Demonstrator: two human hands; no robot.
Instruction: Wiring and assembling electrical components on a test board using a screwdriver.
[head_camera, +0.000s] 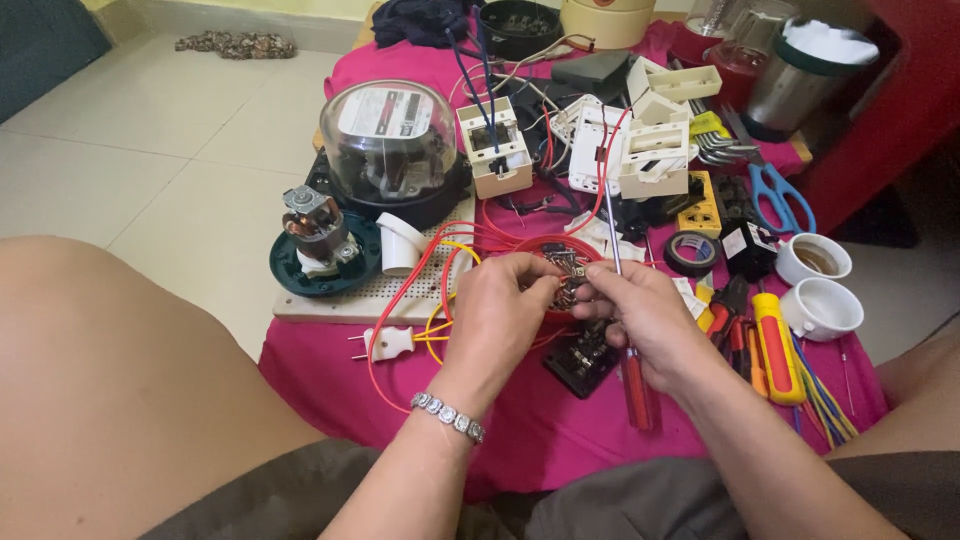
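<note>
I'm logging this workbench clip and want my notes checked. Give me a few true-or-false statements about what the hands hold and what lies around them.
1. Both hands meet at a small red round part. True.
2. The right hand holds a red-handled screwdriver. True.
3. The left hand wears no jewellery. False: a bracelet circles its wrist.
4. The blue-handled scissors lie left of the glass-domed meter. False: they lie far to its right.
5. The cloth is green. False: it is pink.

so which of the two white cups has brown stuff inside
The farther white cup, next to the blue scissors, has a brown inside; the nearer white cup looks plain white.
</note>
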